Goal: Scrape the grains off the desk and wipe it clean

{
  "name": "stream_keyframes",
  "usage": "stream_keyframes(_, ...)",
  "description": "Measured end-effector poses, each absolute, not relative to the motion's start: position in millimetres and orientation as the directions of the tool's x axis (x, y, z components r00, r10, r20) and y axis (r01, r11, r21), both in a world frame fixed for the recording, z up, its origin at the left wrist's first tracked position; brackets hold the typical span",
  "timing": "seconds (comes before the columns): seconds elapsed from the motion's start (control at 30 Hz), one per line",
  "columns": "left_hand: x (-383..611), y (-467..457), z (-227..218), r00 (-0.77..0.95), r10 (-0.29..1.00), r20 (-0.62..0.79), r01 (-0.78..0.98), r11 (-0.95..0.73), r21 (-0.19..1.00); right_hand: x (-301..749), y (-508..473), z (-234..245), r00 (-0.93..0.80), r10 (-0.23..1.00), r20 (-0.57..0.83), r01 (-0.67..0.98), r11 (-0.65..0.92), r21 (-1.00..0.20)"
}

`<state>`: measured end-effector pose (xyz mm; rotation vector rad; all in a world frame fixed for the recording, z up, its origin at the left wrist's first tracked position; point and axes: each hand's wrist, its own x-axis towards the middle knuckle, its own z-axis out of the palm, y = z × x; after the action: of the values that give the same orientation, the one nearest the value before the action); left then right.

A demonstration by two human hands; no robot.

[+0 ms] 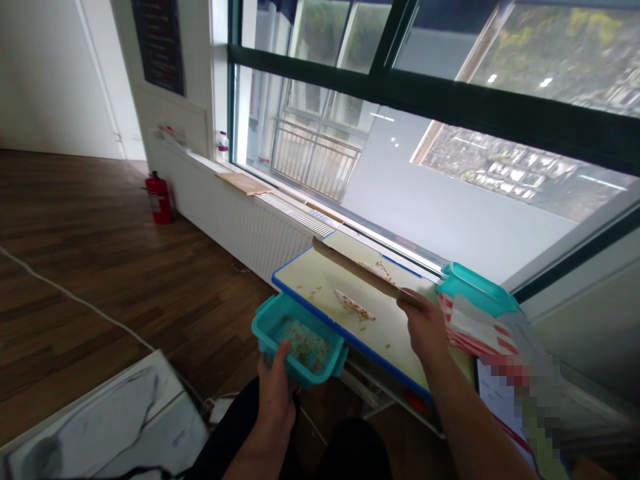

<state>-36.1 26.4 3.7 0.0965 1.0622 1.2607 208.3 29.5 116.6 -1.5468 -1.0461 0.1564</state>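
Note:
My left hand (277, 387) grips the near side of a teal plastic basin (265, 313), thumb over the rim. Small brown bits are scattered across its bottom. The basin is held just below the front edge of a small table (300, 270) with a pale top and blue edging. In my right hand (425, 323) is a long brown cardboard strip (357, 270), its edge lying along the tabletop. A little heap of reddish-brown bits (355, 307) lies on the near side of the strip, and another heap (379, 270) shows beyond it. The bits are too small to name.
A second teal basin (475, 287) and red-and-white striped bags (470, 327) are at the table's right end. A white radiator (240, 230) runs under the window. On the floor are a red fire extinguisher (159, 199) and a white cable (75, 293). A marble-patterned surface (110, 420) is lower left.

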Motion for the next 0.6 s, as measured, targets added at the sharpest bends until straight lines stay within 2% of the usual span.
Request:
stream_keyframes(0.13,-39.3,31.6,3.7,-0.08,0.786,-0.613,-0.729,0.373,0.574,180.3,89.6,124.6,0.406,0.805,0.433,0.428,0.25,-0.868)
stream_keyframes(0.3,-41.7,31.5,4.3,-0.071,0.782,-0.619,-0.761,0.358,0.54,159.9,154.2,109.4,0.21,0.944,0.253,0.264,0.195,-0.945)
stream_keyframes(0.47,-45.4,34.5,2.6,-0.058,0.784,-0.618,-0.781,0.35,0.517,152.3,175.5,109.7,0.046,0.98,0.194,0.254,0.176,-0.951)
stream_keyframes(0.6,-50.7,41.3,3.1,-0.079,0.776,-0.626,-0.791,0.333,0.512,155.5,168.9,122.1,-0.02,0.986,0.164,0.239,0.164,-0.957)
